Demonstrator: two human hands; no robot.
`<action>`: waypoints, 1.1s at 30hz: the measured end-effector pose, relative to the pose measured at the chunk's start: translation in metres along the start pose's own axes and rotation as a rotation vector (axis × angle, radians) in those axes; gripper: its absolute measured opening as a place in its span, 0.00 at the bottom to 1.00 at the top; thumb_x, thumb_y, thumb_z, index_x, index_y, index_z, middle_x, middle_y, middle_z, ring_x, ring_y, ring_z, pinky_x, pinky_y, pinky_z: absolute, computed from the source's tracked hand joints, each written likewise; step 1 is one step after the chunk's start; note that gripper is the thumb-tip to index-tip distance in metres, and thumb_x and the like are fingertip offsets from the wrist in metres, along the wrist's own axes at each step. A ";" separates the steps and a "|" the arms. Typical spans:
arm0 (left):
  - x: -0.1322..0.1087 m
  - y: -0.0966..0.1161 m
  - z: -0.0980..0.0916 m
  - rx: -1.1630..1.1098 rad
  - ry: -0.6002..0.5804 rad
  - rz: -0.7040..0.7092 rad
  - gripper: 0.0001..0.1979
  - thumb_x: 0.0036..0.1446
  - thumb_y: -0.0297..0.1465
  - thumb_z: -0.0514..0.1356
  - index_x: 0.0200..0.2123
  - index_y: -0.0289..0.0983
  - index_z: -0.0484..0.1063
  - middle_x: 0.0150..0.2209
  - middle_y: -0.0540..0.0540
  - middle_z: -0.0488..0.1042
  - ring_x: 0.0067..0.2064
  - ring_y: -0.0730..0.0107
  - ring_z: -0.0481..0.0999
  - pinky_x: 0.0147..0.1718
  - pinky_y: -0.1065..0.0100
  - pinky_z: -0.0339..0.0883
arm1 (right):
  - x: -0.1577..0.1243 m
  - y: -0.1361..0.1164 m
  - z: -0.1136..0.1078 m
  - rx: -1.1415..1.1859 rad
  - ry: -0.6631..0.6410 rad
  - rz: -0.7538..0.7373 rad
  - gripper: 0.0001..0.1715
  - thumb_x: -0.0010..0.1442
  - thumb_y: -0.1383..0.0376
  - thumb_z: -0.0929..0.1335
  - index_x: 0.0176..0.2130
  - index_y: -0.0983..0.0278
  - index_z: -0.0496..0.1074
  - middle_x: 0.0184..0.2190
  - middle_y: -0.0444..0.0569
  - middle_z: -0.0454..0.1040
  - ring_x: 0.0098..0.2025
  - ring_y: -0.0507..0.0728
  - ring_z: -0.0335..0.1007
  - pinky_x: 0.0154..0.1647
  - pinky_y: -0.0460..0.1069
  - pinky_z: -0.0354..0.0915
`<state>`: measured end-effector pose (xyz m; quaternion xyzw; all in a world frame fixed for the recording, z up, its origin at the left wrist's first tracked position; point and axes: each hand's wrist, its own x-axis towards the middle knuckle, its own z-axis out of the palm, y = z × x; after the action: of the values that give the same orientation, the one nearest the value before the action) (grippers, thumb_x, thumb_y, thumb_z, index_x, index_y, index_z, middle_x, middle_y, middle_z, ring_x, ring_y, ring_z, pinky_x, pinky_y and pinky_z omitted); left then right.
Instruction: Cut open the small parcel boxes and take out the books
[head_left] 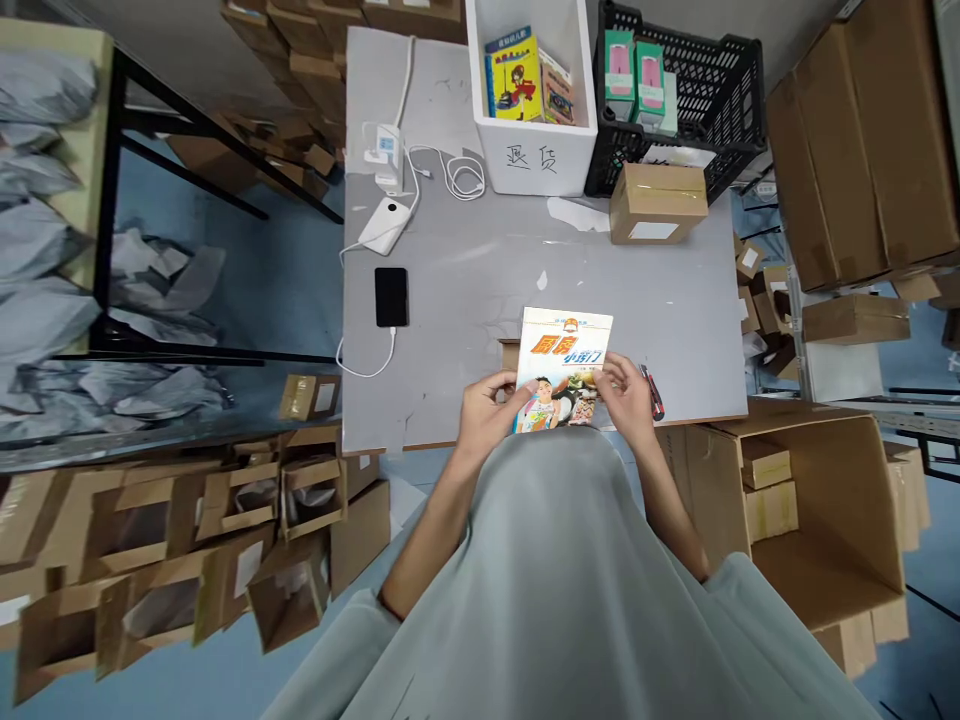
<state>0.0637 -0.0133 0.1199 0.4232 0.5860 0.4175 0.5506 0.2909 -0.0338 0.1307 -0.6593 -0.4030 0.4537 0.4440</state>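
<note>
Both my hands hold a colourful paperback book point(564, 350) over the near edge of the grey table point(480, 260). My left hand point(489, 405) grips its lower left corner, fingers curled round the edge. My right hand point(627, 392) pinches its lower right side. The cover faces up, with orange lettering and a cartoon figure. A small cardboard piece point(510, 352) lies under the book's left side. A red and black pen-like tool point(654, 392) rests just right of my right hand.
A black phone point(391, 296) on a cable, a white power bank point(384, 225) and charger lie at the table's left. A white bin point(534, 95) with books, a black crate point(675, 95) and a sealed carton point(657, 203) stand at the back. Open cartons point(817, 520) surround the table.
</note>
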 end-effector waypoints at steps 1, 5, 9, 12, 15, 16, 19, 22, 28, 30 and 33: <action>0.000 -0.001 0.002 0.070 0.043 0.073 0.16 0.53 0.45 0.76 0.28 0.40 0.81 0.28 0.49 0.77 0.33 0.66 0.73 0.36 0.64 0.69 | -0.001 0.000 0.002 -0.047 0.074 -0.018 0.29 0.64 0.46 0.76 0.56 0.60 0.80 0.57 0.57 0.86 0.45 0.60 0.83 0.40 0.52 0.78; -0.001 -0.001 0.009 0.318 0.169 0.313 0.11 0.63 0.39 0.70 0.30 0.41 0.80 0.29 0.50 0.77 0.34 0.65 0.74 0.38 0.63 0.68 | -0.014 -0.005 0.018 -0.073 0.077 -0.021 0.24 0.68 0.48 0.74 0.56 0.59 0.83 0.58 0.57 0.86 0.49 0.61 0.85 0.45 0.53 0.81; -0.007 -0.006 0.017 0.452 0.190 0.480 0.08 0.67 0.36 0.69 0.34 0.42 0.83 0.32 0.49 0.81 0.37 0.63 0.79 0.43 0.61 0.71 | -0.030 -0.008 0.041 0.086 -0.124 0.066 0.30 0.66 0.44 0.77 0.59 0.58 0.82 0.60 0.57 0.85 0.53 0.64 0.87 0.43 0.53 0.82; -0.015 -0.011 0.023 0.485 0.139 0.574 0.05 0.70 0.34 0.68 0.41 0.42 0.85 0.36 0.47 0.83 0.39 0.63 0.81 0.45 0.60 0.72 | -0.034 -0.007 0.053 0.124 -0.106 0.068 0.33 0.65 0.43 0.79 0.59 0.58 0.79 0.60 0.57 0.85 0.53 0.63 0.87 0.44 0.52 0.82; -0.022 -0.012 0.029 0.518 0.041 0.553 0.08 0.71 0.33 0.66 0.49 0.43 0.86 0.41 0.45 0.84 0.45 0.59 0.83 0.49 0.57 0.74 | -0.031 -0.003 0.053 0.107 -0.040 0.077 0.28 0.61 0.44 0.80 0.50 0.59 0.78 0.47 0.53 0.88 0.47 0.61 0.86 0.41 0.51 0.79; -0.024 -0.010 0.030 0.517 -0.012 0.530 0.10 0.70 0.33 0.67 0.52 0.43 0.86 0.44 0.44 0.84 0.48 0.58 0.83 0.51 0.57 0.75 | -0.028 -0.001 0.051 0.101 -0.014 0.085 0.26 0.61 0.44 0.80 0.46 0.59 0.77 0.41 0.50 0.87 0.43 0.60 0.84 0.39 0.50 0.78; -0.021 -0.003 0.026 0.453 -0.186 0.459 0.18 0.66 0.35 0.71 0.58 0.44 0.84 0.50 0.44 0.83 0.54 0.55 0.82 0.55 0.55 0.76 | -0.019 0.005 0.039 0.100 0.024 0.078 0.23 0.64 0.44 0.76 0.37 0.59 0.73 0.31 0.45 0.80 0.35 0.57 0.78 0.36 0.50 0.75; -0.009 0.004 0.012 0.372 -0.195 0.352 0.20 0.65 0.37 0.70 0.59 0.43 0.83 0.53 0.42 0.83 0.53 0.56 0.81 0.53 0.56 0.77 | -0.013 0.005 0.021 0.110 -0.036 0.036 0.22 0.65 0.44 0.75 0.37 0.58 0.72 0.31 0.44 0.78 0.34 0.56 0.74 0.36 0.50 0.72; 0.015 0.011 -0.020 0.131 -0.208 0.033 0.26 0.63 0.51 0.72 0.54 0.40 0.85 0.50 0.40 0.84 0.47 0.56 0.80 0.47 0.58 0.73 | -0.009 -0.001 -0.005 0.109 -0.187 -0.002 0.24 0.63 0.42 0.76 0.39 0.58 0.76 0.35 0.46 0.81 0.36 0.58 0.75 0.37 0.51 0.72; 0.015 0.013 -0.022 0.060 -0.285 -0.026 0.23 0.63 0.53 0.72 0.44 0.39 0.87 0.42 0.42 0.84 0.43 0.59 0.79 0.46 0.59 0.71 | -0.006 -0.002 -0.008 0.097 -0.206 -0.006 0.24 0.63 0.41 0.76 0.40 0.58 0.77 0.35 0.46 0.82 0.36 0.58 0.75 0.38 0.52 0.73; 0.008 0.016 -0.020 0.054 -0.249 0.012 0.21 0.62 0.52 0.74 0.35 0.40 0.85 0.35 0.46 0.80 0.38 0.64 0.73 0.43 0.61 0.67 | -0.002 -0.002 -0.010 0.078 -0.207 -0.001 0.24 0.64 0.42 0.76 0.40 0.59 0.77 0.34 0.45 0.80 0.35 0.57 0.73 0.37 0.50 0.71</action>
<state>0.0440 -0.0014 0.1340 0.4902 0.5215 0.3491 0.6049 0.2992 -0.0377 0.1351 -0.5908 -0.4289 0.5347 0.4256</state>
